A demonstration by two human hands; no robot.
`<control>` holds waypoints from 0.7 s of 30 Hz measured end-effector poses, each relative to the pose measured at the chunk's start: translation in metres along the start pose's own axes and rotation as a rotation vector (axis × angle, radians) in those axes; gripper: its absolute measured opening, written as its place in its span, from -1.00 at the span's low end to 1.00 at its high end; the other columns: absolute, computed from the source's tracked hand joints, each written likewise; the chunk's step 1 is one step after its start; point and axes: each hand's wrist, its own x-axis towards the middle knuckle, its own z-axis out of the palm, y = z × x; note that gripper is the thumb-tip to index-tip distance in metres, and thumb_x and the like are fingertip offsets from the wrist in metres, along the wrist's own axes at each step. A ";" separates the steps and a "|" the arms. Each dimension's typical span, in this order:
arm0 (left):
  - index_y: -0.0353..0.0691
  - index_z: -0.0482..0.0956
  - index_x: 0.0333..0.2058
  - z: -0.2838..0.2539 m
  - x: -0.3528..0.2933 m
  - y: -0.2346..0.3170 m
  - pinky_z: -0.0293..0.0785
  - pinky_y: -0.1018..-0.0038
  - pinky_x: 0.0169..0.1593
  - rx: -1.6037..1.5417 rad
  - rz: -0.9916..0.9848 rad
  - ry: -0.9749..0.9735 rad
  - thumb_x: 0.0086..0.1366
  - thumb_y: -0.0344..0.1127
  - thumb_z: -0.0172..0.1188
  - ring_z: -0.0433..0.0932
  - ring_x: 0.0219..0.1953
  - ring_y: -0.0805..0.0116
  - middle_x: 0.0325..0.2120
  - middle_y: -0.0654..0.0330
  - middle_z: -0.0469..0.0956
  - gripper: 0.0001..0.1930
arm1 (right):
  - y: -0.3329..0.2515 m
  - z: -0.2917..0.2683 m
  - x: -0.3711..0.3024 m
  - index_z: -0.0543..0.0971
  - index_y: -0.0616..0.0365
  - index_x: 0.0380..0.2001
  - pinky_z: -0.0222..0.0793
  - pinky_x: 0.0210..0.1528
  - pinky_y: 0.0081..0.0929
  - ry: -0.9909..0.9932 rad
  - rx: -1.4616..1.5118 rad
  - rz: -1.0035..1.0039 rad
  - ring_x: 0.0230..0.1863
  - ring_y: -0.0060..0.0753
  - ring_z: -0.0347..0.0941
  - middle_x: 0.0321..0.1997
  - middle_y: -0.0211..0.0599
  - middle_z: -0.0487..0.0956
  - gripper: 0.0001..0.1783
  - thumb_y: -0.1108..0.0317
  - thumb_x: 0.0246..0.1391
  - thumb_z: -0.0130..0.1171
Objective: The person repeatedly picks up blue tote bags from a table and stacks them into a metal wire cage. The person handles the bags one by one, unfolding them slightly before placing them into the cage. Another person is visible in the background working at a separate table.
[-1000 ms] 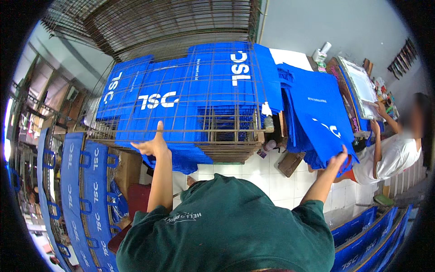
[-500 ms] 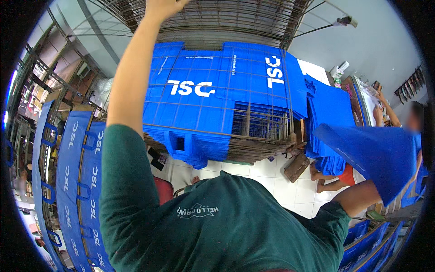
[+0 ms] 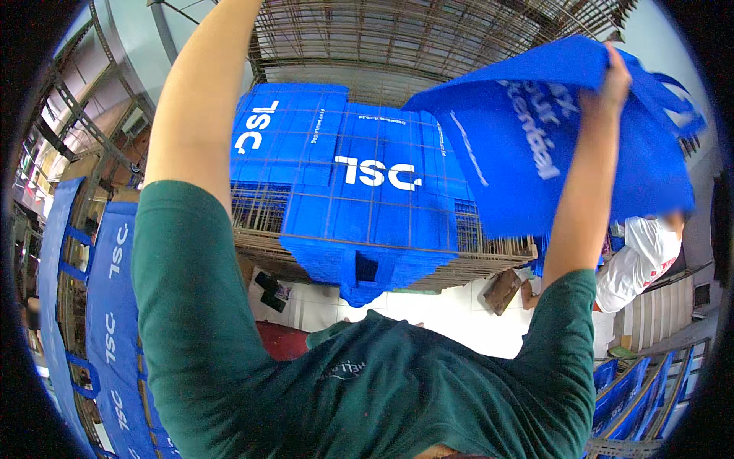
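My right hand [image 3: 612,83], raised at the right, is closed on the upper edge of a blue fabric sheet [image 3: 508,195] with white printing. The sheet spreads out to both sides of the wrist and overlaps the right part of the wire drying rack [image 3: 264,239]. Through the wires of that rack show several blue printed fabric pieces [image 3: 375,218], laid in stacked layers. My left forearm [image 3: 195,99] reaches up past the picture's top edge near the raised wire shelves [image 3: 359,50], so the left hand is out of sight.
Blue printed bags [image 3: 111,321] with handles hang on a frame at the left. More blue pieces sit in a slatted rack [image 3: 631,405] at the lower right. A person in a white shirt [image 3: 642,256] is at the right. A brown block [image 3: 505,291] lies on the floor.
My right hand has swung up and inward with the blue sheet, bringing it from the lower right over the rack. The left hand has passed out of the top of the picture.
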 end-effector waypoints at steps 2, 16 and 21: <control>0.01 -0.27 0.28 -0.012 0.006 0.005 -0.22 -0.21 0.23 0.005 0.025 -0.048 -0.09 -0.24 0.33 -0.05 0.28 0.10 0.22 0.08 -0.02 0.07 | 0.054 0.019 0.027 0.49 0.22 -0.32 0.35 -0.20 -0.28 0.104 -0.075 0.099 -0.32 -0.34 0.44 -0.40 -0.27 0.54 -0.67 0.15 -0.01 0.09; 0.05 -0.24 0.26 0.005 0.033 0.003 -0.09 -0.26 0.17 -0.133 0.102 -0.003 -0.28 -0.23 0.44 0.01 0.21 0.03 0.12 0.09 0.04 0.19 | 0.103 0.105 -0.286 0.28 0.09 0.13 0.13 0.18 -0.14 0.417 0.371 0.355 0.12 -0.11 0.26 0.18 -0.22 0.31 -0.26 -0.28 0.11 -0.21; 0.04 -0.18 0.24 0.002 0.028 0.009 -0.10 -0.27 0.16 -0.118 0.104 -0.009 -0.33 -0.24 0.46 0.03 0.18 0.03 0.08 0.10 0.05 0.17 | 0.248 0.061 -0.431 0.12 -0.02 0.21 0.24 0.02 -0.07 0.376 0.217 0.817 0.09 -0.20 0.25 0.14 -0.22 0.31 -0.22 -0.35 0.11 -0.32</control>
